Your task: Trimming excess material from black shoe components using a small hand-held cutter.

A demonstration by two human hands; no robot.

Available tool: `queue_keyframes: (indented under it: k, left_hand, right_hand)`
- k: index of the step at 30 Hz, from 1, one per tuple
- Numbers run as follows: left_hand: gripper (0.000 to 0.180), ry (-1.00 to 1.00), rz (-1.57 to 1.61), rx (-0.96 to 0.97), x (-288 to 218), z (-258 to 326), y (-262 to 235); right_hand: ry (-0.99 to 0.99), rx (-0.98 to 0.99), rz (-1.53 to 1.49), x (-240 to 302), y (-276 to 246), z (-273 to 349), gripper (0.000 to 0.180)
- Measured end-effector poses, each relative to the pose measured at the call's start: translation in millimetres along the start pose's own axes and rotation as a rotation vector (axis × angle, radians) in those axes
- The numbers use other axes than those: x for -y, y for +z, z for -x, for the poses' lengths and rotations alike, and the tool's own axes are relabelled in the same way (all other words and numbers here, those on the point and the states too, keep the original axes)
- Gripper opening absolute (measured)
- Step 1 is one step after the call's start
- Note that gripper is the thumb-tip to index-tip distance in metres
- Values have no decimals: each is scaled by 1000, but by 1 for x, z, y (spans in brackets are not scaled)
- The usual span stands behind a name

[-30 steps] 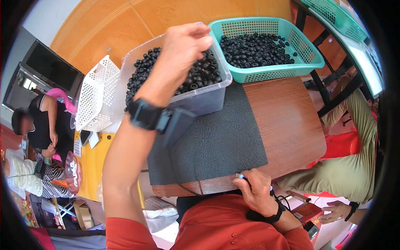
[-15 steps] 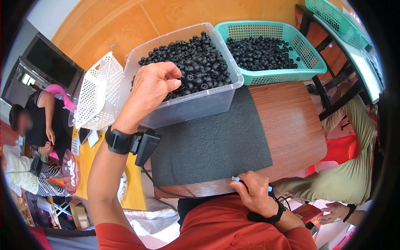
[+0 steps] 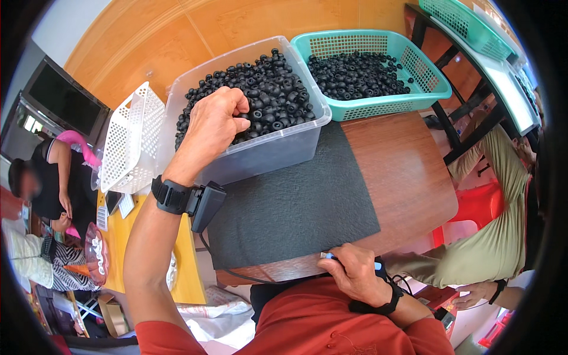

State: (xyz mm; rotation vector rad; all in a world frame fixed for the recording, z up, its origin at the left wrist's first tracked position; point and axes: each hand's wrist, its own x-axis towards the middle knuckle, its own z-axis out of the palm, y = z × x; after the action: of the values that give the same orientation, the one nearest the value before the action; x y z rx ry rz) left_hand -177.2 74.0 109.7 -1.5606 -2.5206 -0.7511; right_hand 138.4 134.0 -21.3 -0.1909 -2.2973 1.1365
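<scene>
Above a clear plastic bin (image 3: 269,148) heaped with small round black parts (image 3: 260,89), many showing a hole, is my left hand (image 3: 216,121). Its fingers are pinched together close to the parts; whatever sits between the fingertips is hidden. At the near edge of the table, my right hand (image 3: 358,273) is wrapped around a slim tool with a light blue handle (image 3: 377,266) and a short pale tip. A dark grey mat (image 3: 290,201) lies on the wooden tabletop between my hands and partly under the bin.
A green basket (image 3: 387,105) with more black parts stands right of the bin. White perforated baskets (image 3: 127,142) are at the left. A seated person's leg (image 3: 491,236) and red stool (image 3: 479,204) flank the table's right side. Another person (image 3: 56,171) is at far left.
My left hand has gone slightly lower toward the black parts, fingers still pinched. The whole view has shifted a little, and my right hand keeps its hold on the blue-handled tool.
</scene>
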Motion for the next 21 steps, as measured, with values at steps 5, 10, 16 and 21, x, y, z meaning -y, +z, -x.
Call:
queue_keyframes:
  k: [5,10,16,21]
  left_hand:
    - [21,12,136,-92,-3,15,-10]
    - [23,53,250,-104,-38,51,-29]
    - [28,-155,1159,65,-61,113,1]
    - [31,-305,1461,114,-73,140,36]
  right_hand:
    - [-6,7,-1,3,0,-1,21]
    - [-15,7,22,1,-2,1,20]
    - [-47,-24,27,5,-4,-5,21]
    - [-40,-63,14,10,-9,-15,21]
